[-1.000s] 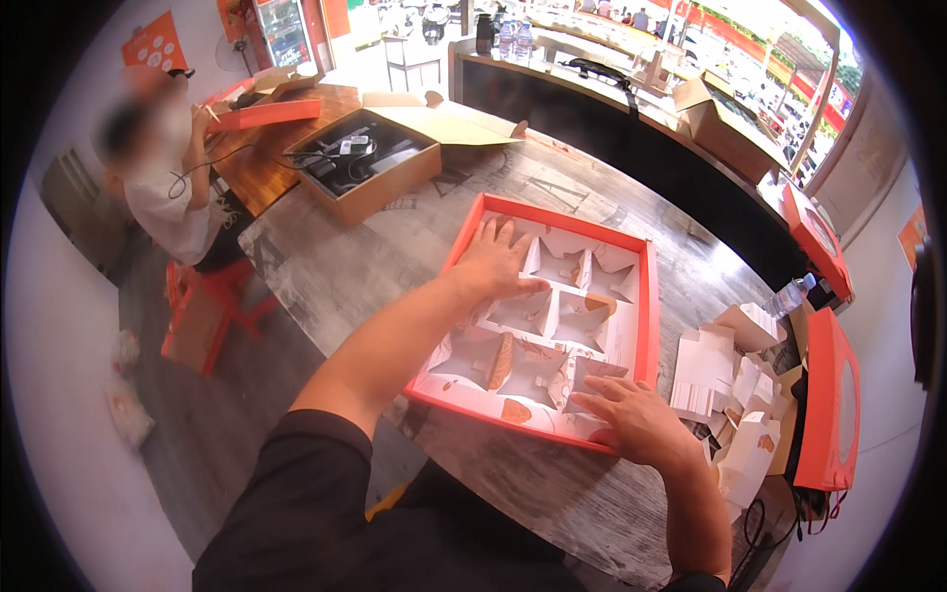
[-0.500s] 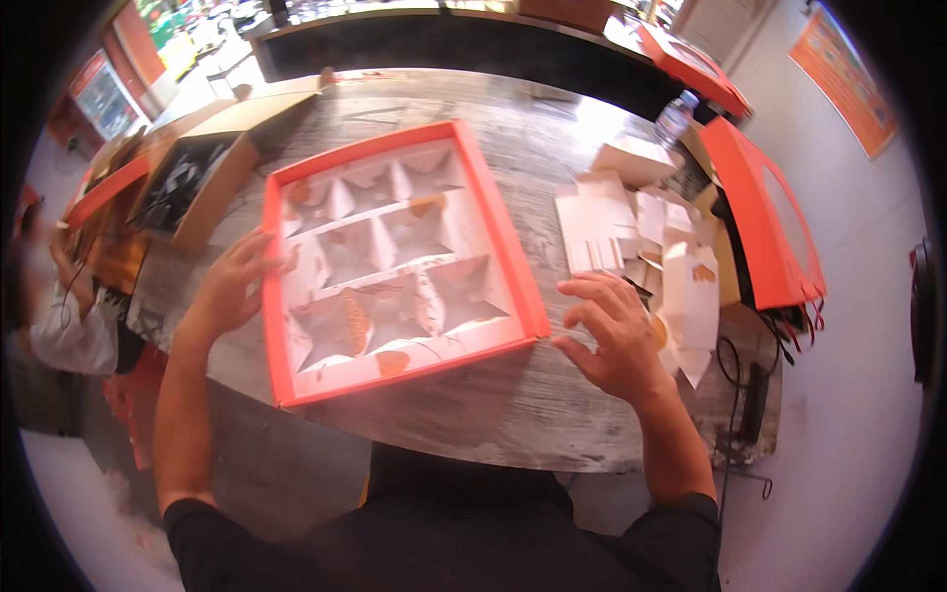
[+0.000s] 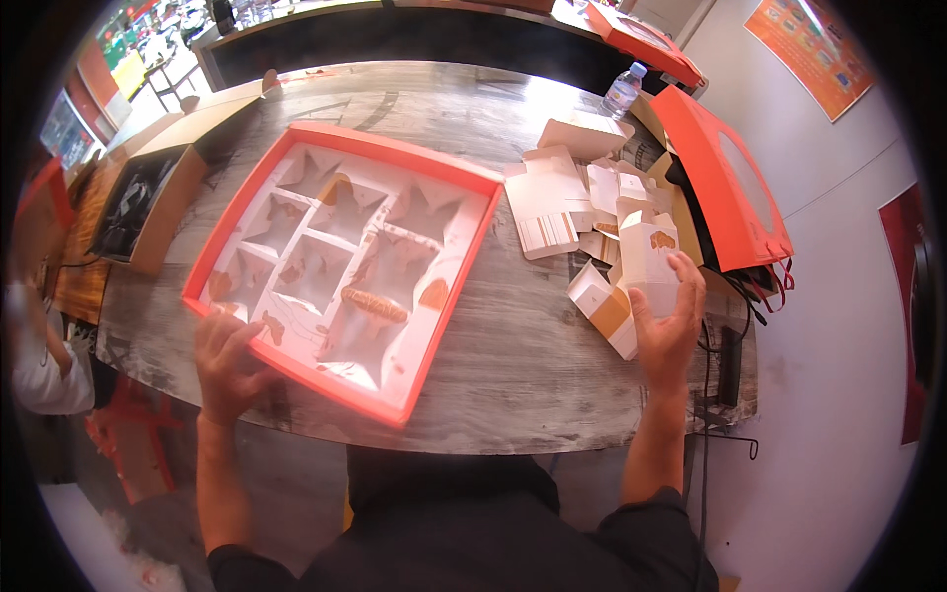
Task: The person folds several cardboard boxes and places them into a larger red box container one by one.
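Left hand: the left hand (image 3: 229, 357) lies on the near left corner of the big box, fingers spread a little, thumb under the rim. It grips the edge.
Right hand: the right hand (image 3: 669, 321) is curled around a small white carton (image 3: 648, 259), thumb on one side and fingers on the other. It holds the carton upright, just above the table's right end.
Big box: the red gift box tray (image 3: 449, 281) sits flat in the middle of the wooden table (image 3: 523, 365), turned a bit. Its white insert has many little pockets.
Pile: flat and folded small cartons (image 3: 557, 202) lie to the right of the tray, near the right hand.
Far right: red paper bags (image 3: 725, 183) stand by the table's right edge, and a water bottle (image 3: 621, 91) stands at the far end.
Far left: an open brown cardboard box (image 3: 148, 202) rests on the table's left side.
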